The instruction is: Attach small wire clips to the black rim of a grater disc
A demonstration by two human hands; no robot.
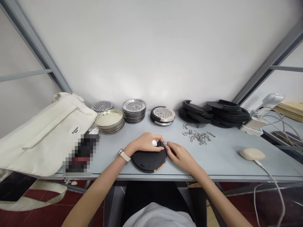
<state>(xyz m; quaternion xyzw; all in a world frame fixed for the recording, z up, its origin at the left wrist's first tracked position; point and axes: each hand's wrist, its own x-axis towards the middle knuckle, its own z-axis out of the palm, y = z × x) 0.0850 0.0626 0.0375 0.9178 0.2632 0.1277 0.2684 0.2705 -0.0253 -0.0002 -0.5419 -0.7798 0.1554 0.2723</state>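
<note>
A black round cover (149, 160) lies near the table's front edge, with a shiny orange-tinted rim showing along its lower right. My left hand (148, 142) reaches across the cover's top, its fingers closed on the upper right edge. Against that same edge, my right hand (176, 153) is pinched with its fingertips close to the left ones. A small silvery glint shows between the two hands; what the right fingertips hold is hidden. Loose metal clips (199, 137) lie in a pile to the right, beyond my right hand.
Along the wall stand gold-rimmed lids (109, 118), perforated metal discs (134, 107), a perforated disc partly in a black cover (164, 113), and piled black covers (229, 113). A white bag (47, 135) lies left. A cream-coloured corded device (252, 154) sits right.
</note>
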